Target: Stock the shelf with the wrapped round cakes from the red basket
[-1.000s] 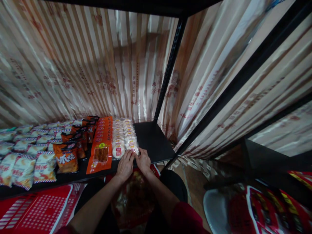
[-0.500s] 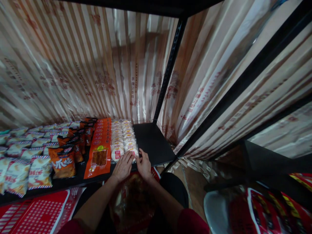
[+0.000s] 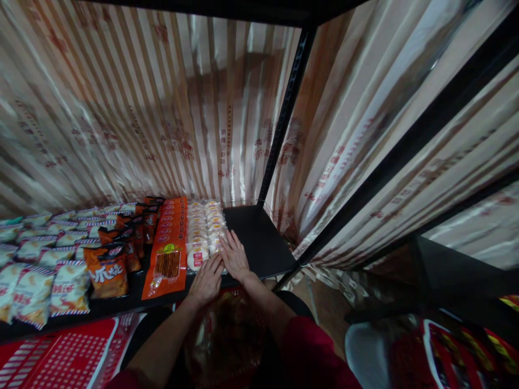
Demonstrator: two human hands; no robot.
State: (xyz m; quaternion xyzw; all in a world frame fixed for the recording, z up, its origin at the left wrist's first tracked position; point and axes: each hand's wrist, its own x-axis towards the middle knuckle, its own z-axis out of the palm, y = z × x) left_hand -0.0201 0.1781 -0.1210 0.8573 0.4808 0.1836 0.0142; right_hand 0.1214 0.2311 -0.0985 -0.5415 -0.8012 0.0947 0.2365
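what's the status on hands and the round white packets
Left hand at front of white packets. Right hand at their right edge, fingers extended. Orange packet close on their left.

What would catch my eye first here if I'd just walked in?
Probably the bright orange pack, lying on the black shelf beside rows of round white packets. Next, the two bare hands: the right hand rests on the packets, the left hand at their front edge. Lower left, a red basket sits below the shelf.
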